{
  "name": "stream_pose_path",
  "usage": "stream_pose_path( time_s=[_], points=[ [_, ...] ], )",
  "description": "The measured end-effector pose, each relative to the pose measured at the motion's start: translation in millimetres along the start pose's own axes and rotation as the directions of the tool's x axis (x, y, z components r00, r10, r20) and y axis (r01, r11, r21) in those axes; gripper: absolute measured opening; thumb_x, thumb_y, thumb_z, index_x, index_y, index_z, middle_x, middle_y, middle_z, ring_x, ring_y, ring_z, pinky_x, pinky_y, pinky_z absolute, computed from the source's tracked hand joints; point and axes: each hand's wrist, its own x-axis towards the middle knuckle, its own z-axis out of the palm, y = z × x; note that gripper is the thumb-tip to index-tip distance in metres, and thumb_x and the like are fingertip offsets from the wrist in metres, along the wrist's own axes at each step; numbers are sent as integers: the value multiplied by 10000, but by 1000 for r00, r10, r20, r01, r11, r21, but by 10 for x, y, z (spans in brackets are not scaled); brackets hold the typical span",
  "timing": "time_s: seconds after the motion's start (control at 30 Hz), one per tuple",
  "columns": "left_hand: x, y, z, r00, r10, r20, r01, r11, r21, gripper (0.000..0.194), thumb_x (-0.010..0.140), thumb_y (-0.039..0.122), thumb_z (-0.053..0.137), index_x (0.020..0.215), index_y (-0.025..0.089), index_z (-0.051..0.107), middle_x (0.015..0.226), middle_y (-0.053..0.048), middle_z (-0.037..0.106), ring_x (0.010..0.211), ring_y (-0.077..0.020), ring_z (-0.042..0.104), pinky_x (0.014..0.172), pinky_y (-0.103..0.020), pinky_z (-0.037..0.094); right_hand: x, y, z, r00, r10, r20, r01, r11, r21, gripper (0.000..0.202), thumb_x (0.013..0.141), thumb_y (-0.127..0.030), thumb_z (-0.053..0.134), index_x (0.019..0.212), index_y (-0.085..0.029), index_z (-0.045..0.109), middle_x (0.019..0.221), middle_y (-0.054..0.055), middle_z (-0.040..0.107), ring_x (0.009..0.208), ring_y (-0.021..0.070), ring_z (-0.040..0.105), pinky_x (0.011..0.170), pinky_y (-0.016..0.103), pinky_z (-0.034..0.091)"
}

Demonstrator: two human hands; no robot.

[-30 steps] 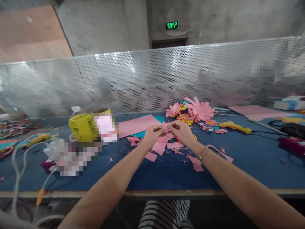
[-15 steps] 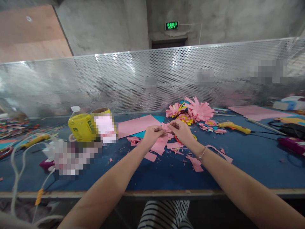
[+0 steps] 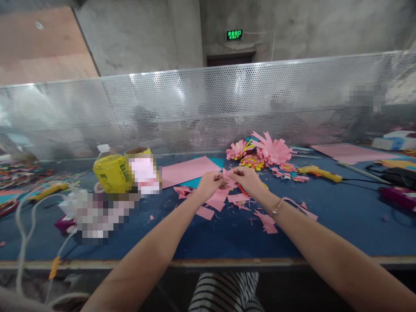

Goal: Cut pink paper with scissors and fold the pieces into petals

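Observation:
Between my two hands is a small piece of pink paper [image 3: 228, 173], held just above the table. My left hand [image 3: 212, 182] pinches its left side with closed fingers. My right hand [image 3: 246, 178] grips the right side between thumb and fingers. Beneath them lie pink paper pieces [image 3: 216, 200] and thin offcuts. Part of a yellow and red handle [image 3: 241, 190], perhaps of scissors, shows under my right hand. Just beyond, a heap of paper flowers [image 3: 272, 149] in pink, yellow and blue rests on the table.
A yellow glue gun [image 3: 320, 173] lies at right, its cord running right. Pink sheets [image 3: 190, 170] lie behind my left hand. At left stand a yellow-labelled bottle [image 3: 111, 173] and a phone [image 3: 144, 173] leaning on a roll. A perforated metal screen [image 3: 182, 112] closes the table's back.
Both hands stay in almost the same place on the pink paper. My right hand has lowered slightly, and the fingers have shifted a little.

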Motion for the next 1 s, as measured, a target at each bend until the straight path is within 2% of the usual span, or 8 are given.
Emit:
stream_pose_path(
  time_s=[0.17,0.4,0.67,1.0],
  points=[
    [-11,-8,-14,999,12,35,-12,1000,-2,138,582,238,634,567,122,562,493,-15,596,485,-107,573,530,-223,465,17,11,-21,999,36,-8,-35,997,75,256,616,-409,559,620,-155,534,539,-17,495,477,87,455,475,226,420],
    [5,-101,-20,999,-1,36,3,998,-55,215,558,288,657,657,115,576,535,-21,604,504,-103,570,560,-242,464,43,53,-31,998,25,-64,-13,981,192,284,617,-436,568,624,-155,522,555,-23,493,487,78,458,530,242,444],
    [9,-98,-3,999,20,-43,-25,994,-109,206,550,288,654,610,117,556,535,-12,591,493,-96,559,538,-228,454,30,73,28,999,50,11,-50,948,314,247,614,-401,586,641,-171,500,543,-48,454,460,57,426,491,208,439],
    [-8,-64,-17,997,72,-15,-73,996,-54,171,590,267,618,618,107,564,540,-11,593,508,-104,567,560,-241,459,25,67,48,992,121,15,-119,926,358,212,613,-371,584,663,-181,504,581,-44,465,520,77,483,527,239,476]
  ],
)
